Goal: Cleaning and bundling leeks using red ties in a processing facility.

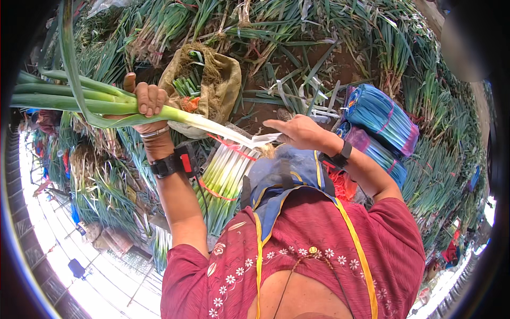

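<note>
My left hand is closed round a big green onion, its long green leaves spreading to the left and its white shank slanting down to the right. At the right end are pale roots. A white strip of outer layer stands off the shank and reaches the underside of my right hand. That hand's fingers are curled, with one digit stretched left; what they grip is hidden. Below the shank lies a bundle of trimmed green onions, bound with red ties.
An open tan sack holding roots and trimmings stands beyond my left hand. Blue and purple wrapped bundles are stacked at the right. Heaps of green onions surround the work spot, with peeled scraps on the soil. A blue apron covers my lap.
</note>
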Demonstrator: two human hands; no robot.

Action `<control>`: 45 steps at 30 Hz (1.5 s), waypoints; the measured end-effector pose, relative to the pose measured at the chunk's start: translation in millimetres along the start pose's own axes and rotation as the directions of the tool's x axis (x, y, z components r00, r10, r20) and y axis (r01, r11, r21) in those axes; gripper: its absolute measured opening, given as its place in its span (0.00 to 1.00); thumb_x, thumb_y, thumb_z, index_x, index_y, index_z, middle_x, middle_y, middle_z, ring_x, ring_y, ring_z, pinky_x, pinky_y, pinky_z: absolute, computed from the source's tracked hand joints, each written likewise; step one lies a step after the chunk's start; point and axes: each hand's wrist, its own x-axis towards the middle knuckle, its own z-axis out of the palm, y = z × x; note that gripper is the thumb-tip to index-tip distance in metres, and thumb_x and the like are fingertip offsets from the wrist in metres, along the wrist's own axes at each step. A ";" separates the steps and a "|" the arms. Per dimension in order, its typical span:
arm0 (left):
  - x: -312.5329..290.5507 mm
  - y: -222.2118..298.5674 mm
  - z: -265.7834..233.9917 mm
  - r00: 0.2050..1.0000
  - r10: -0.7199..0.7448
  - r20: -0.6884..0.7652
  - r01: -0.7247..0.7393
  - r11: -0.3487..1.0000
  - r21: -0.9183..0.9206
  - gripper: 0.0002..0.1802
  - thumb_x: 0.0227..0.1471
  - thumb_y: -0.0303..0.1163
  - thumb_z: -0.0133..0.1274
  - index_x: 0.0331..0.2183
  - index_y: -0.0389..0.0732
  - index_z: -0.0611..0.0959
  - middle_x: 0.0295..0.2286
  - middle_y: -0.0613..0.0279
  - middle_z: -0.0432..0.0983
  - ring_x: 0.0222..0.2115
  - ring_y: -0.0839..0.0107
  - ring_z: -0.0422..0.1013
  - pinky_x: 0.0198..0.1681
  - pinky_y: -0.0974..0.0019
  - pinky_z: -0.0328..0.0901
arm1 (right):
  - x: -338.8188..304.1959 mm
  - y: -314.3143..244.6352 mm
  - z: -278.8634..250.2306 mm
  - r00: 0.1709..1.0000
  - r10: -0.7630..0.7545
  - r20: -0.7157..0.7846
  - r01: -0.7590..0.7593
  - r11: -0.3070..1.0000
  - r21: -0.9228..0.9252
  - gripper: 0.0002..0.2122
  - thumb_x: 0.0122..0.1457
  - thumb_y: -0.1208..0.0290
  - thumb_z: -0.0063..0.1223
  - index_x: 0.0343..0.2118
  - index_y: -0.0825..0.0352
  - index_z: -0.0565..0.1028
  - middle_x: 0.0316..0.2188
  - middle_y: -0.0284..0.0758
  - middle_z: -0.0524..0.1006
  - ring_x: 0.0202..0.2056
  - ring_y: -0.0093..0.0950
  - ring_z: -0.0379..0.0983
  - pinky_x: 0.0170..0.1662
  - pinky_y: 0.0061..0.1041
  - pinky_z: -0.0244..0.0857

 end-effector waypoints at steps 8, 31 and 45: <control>-5.0 37.8 -6.4 0.992 0.125 -0.001 -0.125 0.991 0.046 0.42 0.49 0.62 0.52 0.51 0.35 0.73 0.17 0.71 0.68 0.16 0.80 0.63 0.21 0.76 0.58 | -44.9 111.3 60.7 0.961 0.241 -0.137 -0.270 0.930 -0.252 0.05 0.53 0.70 0.47 0.23 0.62 0.70 0.21 0.38 0.75 0.28 0.42 0.74 0.29 0.40 0.66; -11.1 -0.9 8.6 0.982 0.189 0.011 -0.187 0.980 -0.065 0.41 0.41 0.55 0.63 0.46 0.33 0.72 0.15 0.73 0.69 0.14 0.82 0.65 0.20 0.78 0.62 | 139.6 -32.7 -16.0 0.996 0.022 -0.089 0.045 0.732 0.680 0.14 0.61 0.62 0.50 0.44 0.66 0.74 0.36 0.37 0.77 0.38 0.25 0.72 0.43 0.25 0.67; -18.7 2.5 12.6 0.987 0.159 0.010 -0.157 0.981 -0.117 0.44 0.40 0.59 0.62 0.48 0.33 0.70 0.16 0.72 0.69 0.13 0.83 0.65 0.19 0.79 0.62 | 91.8 43.3 -34.9 0.835 0.520 0.181 0.055 -0.406 0.912 0.05 0.65 0.70 0.45 0.35 0.65 0.69 0.24 0.26 0.65 0.24 0.18 0.63 0.25 0.19 0.63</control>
